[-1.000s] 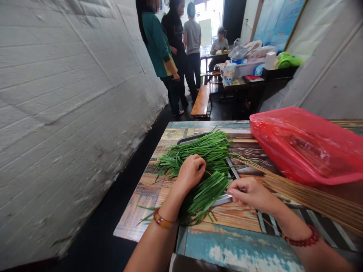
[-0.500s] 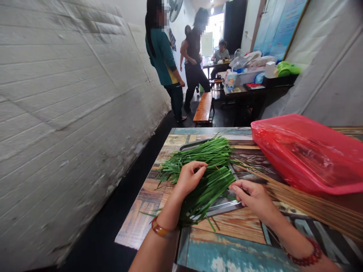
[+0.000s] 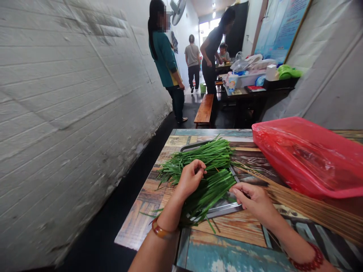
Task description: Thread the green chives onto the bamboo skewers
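Note:
Long green garlic chives (image 3: 211, 151) lie in two loose bunches across a shallow metal tray (image 3: 227, 207), their leafy ends hanging over its left side. My left hand (image 3: 191, 175) rests over the chives where the bunches meet. Its fingers are curled in against the thumb, and what they hold is hidden. At the cut ends of the nearer bunch, my right hand (image 3: 251, 196) pinches with thumb and forefinger on the chive ends. Thin bamboo skewers (image 3: 309, 204) lie fanned to the right, their tips reaching the tray's edge behind my right hand.
A red plastic-covered basket (image 3: 309, 158) stands on the patterned wooden table (image 3: 227, 249), beyond the skewers. A white wall (image 3: 70, 113) runs along the left. Ahead are a wooden bench (image 3: 204, 109), a cluttered table (image 3: 244, 90), a standing person (image 3: 164, 56) and other people.
Both hands and the chives stay almost where they were. In the background, a dark-clothed person has moved right and bends forward, and another person's back now shows farther off.

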Available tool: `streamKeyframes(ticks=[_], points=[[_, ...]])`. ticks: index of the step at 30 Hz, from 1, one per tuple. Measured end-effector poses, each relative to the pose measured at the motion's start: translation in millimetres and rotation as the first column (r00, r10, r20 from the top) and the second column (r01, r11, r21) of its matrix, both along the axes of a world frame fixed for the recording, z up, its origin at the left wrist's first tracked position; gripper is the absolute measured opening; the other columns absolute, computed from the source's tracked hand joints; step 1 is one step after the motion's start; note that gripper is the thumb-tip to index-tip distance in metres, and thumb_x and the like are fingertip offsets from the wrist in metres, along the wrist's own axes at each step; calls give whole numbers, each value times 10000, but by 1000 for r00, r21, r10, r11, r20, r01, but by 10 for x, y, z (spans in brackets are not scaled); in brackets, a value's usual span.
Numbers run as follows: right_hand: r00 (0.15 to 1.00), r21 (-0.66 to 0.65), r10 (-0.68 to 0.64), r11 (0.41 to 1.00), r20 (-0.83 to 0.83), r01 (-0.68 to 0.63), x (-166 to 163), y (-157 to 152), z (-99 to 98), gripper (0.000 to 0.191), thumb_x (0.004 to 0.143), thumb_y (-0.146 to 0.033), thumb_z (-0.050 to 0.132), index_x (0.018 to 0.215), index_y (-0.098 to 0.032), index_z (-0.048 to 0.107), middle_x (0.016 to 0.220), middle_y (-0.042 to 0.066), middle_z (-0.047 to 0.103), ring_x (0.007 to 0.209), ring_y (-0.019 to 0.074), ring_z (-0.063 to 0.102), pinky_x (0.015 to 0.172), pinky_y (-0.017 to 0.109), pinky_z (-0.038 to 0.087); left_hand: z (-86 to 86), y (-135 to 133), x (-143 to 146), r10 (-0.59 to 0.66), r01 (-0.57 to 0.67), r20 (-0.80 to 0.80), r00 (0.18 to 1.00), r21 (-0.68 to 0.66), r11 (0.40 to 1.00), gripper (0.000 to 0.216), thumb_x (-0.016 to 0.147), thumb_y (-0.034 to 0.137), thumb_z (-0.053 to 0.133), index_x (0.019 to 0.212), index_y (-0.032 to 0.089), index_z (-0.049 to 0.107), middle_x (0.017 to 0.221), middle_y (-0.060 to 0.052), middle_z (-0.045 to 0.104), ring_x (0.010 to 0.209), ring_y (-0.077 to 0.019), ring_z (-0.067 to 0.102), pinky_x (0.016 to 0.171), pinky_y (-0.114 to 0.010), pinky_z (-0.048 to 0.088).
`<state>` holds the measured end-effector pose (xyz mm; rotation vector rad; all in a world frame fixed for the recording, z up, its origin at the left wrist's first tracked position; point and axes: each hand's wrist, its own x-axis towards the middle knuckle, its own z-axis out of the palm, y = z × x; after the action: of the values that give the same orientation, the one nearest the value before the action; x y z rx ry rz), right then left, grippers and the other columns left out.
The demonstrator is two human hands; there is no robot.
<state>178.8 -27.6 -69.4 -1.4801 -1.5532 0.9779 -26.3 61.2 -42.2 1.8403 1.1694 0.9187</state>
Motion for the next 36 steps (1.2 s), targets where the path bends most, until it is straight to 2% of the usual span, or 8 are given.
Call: streamKeyframes(ticks=[3, 6, 10, 14, 19, 28, 32, 36], points=[[995, 26, 78, 996, 60, -80, -1, -15, 19, 258, 847, -329, 472, 738, -170, 643, 540, -16, 543, 473, 117, 507, 458, 226, 364, -19, 8, -24, 12, 40, -246, 969, 208, 977, 209, 768, 56, 423, 821, 174, 588, 772, -26, 622, 743, -143, 558, 693, -252, 420], [985, 38, 142, 989, 101, -146, 2, -25, 17, 249, 856, -309, 472, 727, -178, 640, 544, -13, 565, 502, 124, 530, 484, 225, 372, -10, 12, -45, 106, 77, -449, 887, 371, 925, 210, 792, 77, 452, 824, 184, 629, 945, -64, 638, 893, -192, 543, 800, -326, 411], [981, 89, 128, 986, 146, -142, 6, -19, 5, 249, 859, -294, 466, 728, -178, 643, 572, -11, 586, 532, 127, 547, 514, 225, 379, 17, 14, -54, 197, 32, -440, 876, 460, 887, 170, 819, 135, 498, 884, 200, 642, 1099, -58, 616, 1019, -214, 510, 869, -366, 400], [981, 154, 98, 980, 166, -124, 1, -14, 22, 245, 852, -273, 468, 733, -169, 655, 588, -7, 605, 538, 126, 555, 525, 224, 384, 54, 39, -21, 163, 24, -368, 915, 453, 891, 146, 829, 158, 513, 886, 198, 642, 998, -47, 642, 946, -189, 540, 849, -342, 424], [986, 187, 70, 977, 153, -99, -11, -14, 36, 251, 850, -262, 467, 735, -163, 668, 562, -7, 606, 507, 119, 542, 503, 217, 377, 126, 155, 120, 20, 200, -474, 880, 409, 890, 184, 831, 158, 521, 937, 208, 663, 1008, -27, 659, 919, -181, 554, 859, -330, 432], [986, 226, 67, 969, 152, -101, -10, -15, 48, 240, 838, -235, 471, 730, -168, 676, 556, -13, 602, 513, 118, 538, 507, 217, 363, 123, 410, 389, 191, 231, -715, 672, 448, 863, 210, 830, 247, 542, 988, 230, 678, 1054, -57, 613, 959, -224, 515, 828, -367, 423], [987, 230, 64, 968, 147, -97, -17, -21, 85, 231, 837, -223, 475, 730, -166, 672, 554, -14, 603, 520, 117, 541, 517, 217, 364, 123, 449, 458, 228, 228, -741, 631, 459, 859, 171, 794, 275, 587, 936, 216, 663, 1002, -67, 579, 933, -228, 496, 794, -370, 415], [987, 238, 67, 966, 144, -101, -22, -26, 121, 222, 832, -212, 483, 711, -162, 662, 541, -15, 603, 518, 117, 545, 525, 217, 368, 144, 427, 475, 239, 235, -748, 619, 467, 853, 158, 720, 191, 633, 876, 203, 614, 998, -61, 549, 937, -226, 473, 778, -359, 405]])
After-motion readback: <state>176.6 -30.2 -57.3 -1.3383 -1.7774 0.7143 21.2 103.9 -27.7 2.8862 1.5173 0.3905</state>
